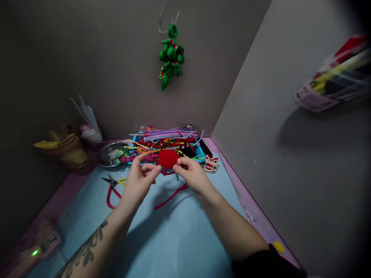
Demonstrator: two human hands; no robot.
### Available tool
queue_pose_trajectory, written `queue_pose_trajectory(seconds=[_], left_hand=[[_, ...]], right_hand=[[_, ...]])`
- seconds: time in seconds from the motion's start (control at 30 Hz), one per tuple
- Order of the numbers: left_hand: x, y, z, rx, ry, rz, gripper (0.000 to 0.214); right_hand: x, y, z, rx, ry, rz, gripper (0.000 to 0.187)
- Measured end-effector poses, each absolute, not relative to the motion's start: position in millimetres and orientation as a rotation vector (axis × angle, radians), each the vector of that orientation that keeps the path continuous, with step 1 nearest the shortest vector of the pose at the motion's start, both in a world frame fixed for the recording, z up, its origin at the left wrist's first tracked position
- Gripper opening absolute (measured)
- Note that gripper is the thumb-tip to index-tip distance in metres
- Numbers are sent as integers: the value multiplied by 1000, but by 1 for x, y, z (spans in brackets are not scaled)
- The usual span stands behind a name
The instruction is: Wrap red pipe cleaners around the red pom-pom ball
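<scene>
A round red piece, fuzzy like wound pipe cleaner, is held up above the table between my two hands. The fingers of my left hand pinch its left edge, and my right hand grips the right edge. A thin red strand loops under the disc. Below my right hand, a loose red pipe cleaner lies on the blue mat. Red-handled scissors rest with blades apart to the left of my left wrist.
Behind my hands, a blue tray overflows with coloured pipe cleaners. A metal bowl and a pot stand at the left. A green ornament hangs ahead; a holder hangs on the right wall. A glue gun lies front left.
</scene>
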State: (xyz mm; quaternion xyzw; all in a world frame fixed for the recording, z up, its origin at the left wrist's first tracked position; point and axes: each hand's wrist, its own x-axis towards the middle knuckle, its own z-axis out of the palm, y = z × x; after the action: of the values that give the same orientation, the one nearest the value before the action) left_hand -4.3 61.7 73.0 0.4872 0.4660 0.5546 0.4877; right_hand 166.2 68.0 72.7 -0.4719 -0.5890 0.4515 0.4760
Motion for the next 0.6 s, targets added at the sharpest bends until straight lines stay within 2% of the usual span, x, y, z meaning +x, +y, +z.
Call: queue_pose_trajectory(seconds=[0.1, 0.33, 0.5, 0.6], left_hand=[[-10, 65, 78, 1155, 1168, 1484, 53], [-7, 58, 85, 936, 983, 1122, 76], [-1, 57, 76, 905, 916, 1139, 87], [2, 59, 71, 841, 905, 1198, 89]], right_hand=[[171, 71, 74, -1156, -1449, 1080, 21], [175, 70, 79, -1171, -1665, 944, 15], [170, 68, 81, -1182, -1762, 933, 17], [167, 67, 79, -1205, -1693, 918, 6]])
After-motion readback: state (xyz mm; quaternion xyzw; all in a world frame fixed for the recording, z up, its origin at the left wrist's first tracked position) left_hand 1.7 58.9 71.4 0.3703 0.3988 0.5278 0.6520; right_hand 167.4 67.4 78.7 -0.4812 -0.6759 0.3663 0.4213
